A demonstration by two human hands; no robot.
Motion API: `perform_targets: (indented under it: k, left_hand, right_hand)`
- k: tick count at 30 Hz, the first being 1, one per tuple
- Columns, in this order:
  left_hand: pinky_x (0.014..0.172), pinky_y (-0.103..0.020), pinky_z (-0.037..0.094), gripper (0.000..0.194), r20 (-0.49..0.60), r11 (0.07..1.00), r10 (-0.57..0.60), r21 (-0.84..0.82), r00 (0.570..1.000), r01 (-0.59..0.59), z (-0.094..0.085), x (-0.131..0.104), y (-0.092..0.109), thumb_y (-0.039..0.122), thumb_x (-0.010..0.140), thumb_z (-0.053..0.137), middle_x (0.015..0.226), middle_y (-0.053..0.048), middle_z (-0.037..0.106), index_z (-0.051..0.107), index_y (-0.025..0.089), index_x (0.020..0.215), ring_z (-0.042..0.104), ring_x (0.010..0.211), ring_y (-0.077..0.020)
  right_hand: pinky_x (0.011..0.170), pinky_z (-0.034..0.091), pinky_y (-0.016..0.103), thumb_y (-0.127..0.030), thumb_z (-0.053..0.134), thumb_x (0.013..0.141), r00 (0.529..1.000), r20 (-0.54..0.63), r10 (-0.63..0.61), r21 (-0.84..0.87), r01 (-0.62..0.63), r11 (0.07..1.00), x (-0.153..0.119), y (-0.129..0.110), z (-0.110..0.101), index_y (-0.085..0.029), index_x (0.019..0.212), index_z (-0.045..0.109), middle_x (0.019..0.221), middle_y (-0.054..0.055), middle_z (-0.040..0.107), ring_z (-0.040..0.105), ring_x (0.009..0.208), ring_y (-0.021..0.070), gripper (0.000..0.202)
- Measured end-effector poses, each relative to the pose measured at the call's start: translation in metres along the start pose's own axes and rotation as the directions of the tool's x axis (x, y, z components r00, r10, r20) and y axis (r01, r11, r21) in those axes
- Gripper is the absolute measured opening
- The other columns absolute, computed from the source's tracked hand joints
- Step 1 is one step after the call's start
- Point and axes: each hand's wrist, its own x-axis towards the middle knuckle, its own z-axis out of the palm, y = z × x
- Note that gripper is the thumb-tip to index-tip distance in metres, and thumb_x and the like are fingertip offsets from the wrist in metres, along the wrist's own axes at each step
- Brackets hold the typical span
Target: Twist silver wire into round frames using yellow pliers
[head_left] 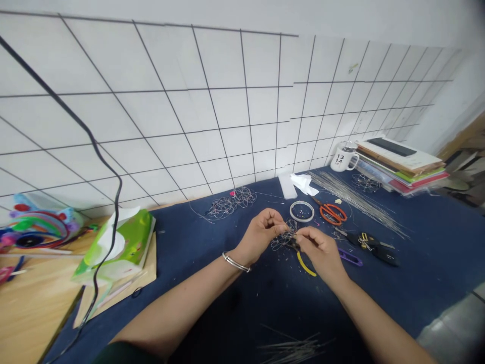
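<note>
Between my two hands is a tangle of thin bent wire [282,241], raised a little over the dark blue cloth. My left hand [262,233] pinches its upper left part with thumb and forefinger. From the other side my right hand [320,248] is closed in a pinch at the tangle's right edge. What exactly lies between the fingertips is too small to make out. Under my right hand a pair of pliers shows one yellow handle [306,265]. Just beyond my hands lies a round white dish [302,211] with small beads in it.
Orange-handled scissors [333,214], a purple cutter [350,257] and black keys [373,245] lie right of my hands. Long straight wires [356,199] spread behind them. Coiled wire bundles [232,202] rest near the wall. A mug [344,156] stands beside stacked books [405,164]. Loose wires [293,350] lie nearest me.
</note>
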Motion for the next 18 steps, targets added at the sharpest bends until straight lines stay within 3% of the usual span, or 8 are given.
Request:
perform_targets:
  k: [8,10,12,13,15,16,18]
  left_hand:
    - [0.073,-0.024,0.042,0.013,-0.137,0.977,0.183,0.135,0.974,-0.164,-0.025,0.017,0.002,0.017,0.074,0.058,0.071,0.002,0.057,0.045,0.015,0.078,0.057,0.074,-0.0097]
    - [0.072,-0.025,0.043,0.013,-0.062,0.972,0.17,0.175,0.983,-0.157,-0.028,0.016,0.006,0.017,0.074,0.058,0.073,0.001,0.058,0.046,0.015,0.08,0.057,0.073,-0.0098]
    - [0.069,-0.025,0.043,0.014,0.185,0.961,0.046,0.26,0.982,-0.094,-0.03,0.013,0.013,0.017,0.073,0.059,0.073,0.001,0.058,0.049,0.015,0.081,0.056,0.07,-0.0102]
    - [0.067,-0.025,0.043,0.01,0.363,0.946,-0.047,0.316,0.93,-0.075,-0.031,0.012,0.017,0.017,0.073,0.058,0.073,0.0,0.058,0.051,0.014,0.08,0.055,0.069,-0.0107]
    - [0.069,-0.024,0.043,0.005,0.632,0.889,-0.204,0.439,0.748,-0.129,-0.034,0.009,0.025,0.013,0.073,0.057,0.076,-0.001,0.058,0.056,0.015,0.078,0.055,0.072,-0.0117]
    - [0.068,-0.023,0.042,0.007,0.686,0.858,-0.25,0.484,0.684,-0.172,-0.035,0.008,0.027,0.01,0.072,0.056,0.076,0.0,0.058,0.057,0.016,0.076,0.055,0.072,-0.0115]
    - [0.066,-0.022,0.041,0.012,0.732,0.804,-0.322,0.546,0.601,-0.234,-0.037,0.006,0.03,0.006,0.071,0.054,0.075,0.001,0.059,0.058,0.017,0.074,0.054,0.071,-0.011]
  right_hand:
    - [0.056,0.035,0.024,-0.025,0.049,0.078,0.99,-0.057,-0.129,-0.237,0.112,0.965,0.003,0.001,-0.014,-0.02,0.073,0.057,0.066,0.0,0.054,0.045,0.059,0.0121,0.011]
    - [0.056,0.034,0.024,-0.023,0.047,0.078,0.987,-0.007,-0.163,-0.28,0.155,0.947,0.002,0.002,-0.01,-0.02,0.072,0.056,0.066,0.0,0.053,0.044,0.058,0.0116,0.011]
    - [0.058,0.034,0.023,-0.02,0.047,0.077,0.97,0.125,-0.208,-0.289,0.236,0.928,0.0,0.004,-0.004,-0.02,0.072,0.056,0.067,0.0,0.053,0.045,0.059,0.0113,0.01]
    - [0.058,0.034,0.023,-0.018,0.047,0.077,0.951,0.209,-0.228,-0.287,0.282,0.915,-0.001,0.005,0.0,-0.02,0.072,0.056,0.068,0.0,0.053,0.046,0.06,0.0111,0.01]
    - [0.059,0.034,0.022,-0.014,0.046,0.075,0.886,0.394,-0.246,-0.287,0.373,0.883,-0.003,0.008,0.008,-0.02,0.07,0.055,0.067,-0.001,0.053,0.046,0.061,0.0106,0.012]
    - [0.059,0.034,0.022,-0.013,0.046,0.075,0.844,0.477,-0.244,-0.291,0.413,0.863,-0.003,0.009,0.011,-0.02,0.068,0.054,0.067,-0.001,0.052,0.046,0.061,0.0105,0.013]
    - [0.061,0.034,0.022,-0.013,0.045,0.075,0.766,0.602,-0.226,-0.307,0.484,0.819,-0.004,0.012,0.016,-0.02,0.068,0.053,0.068,-0.001,0.052,0.047,0.063,0.0107,0.014]
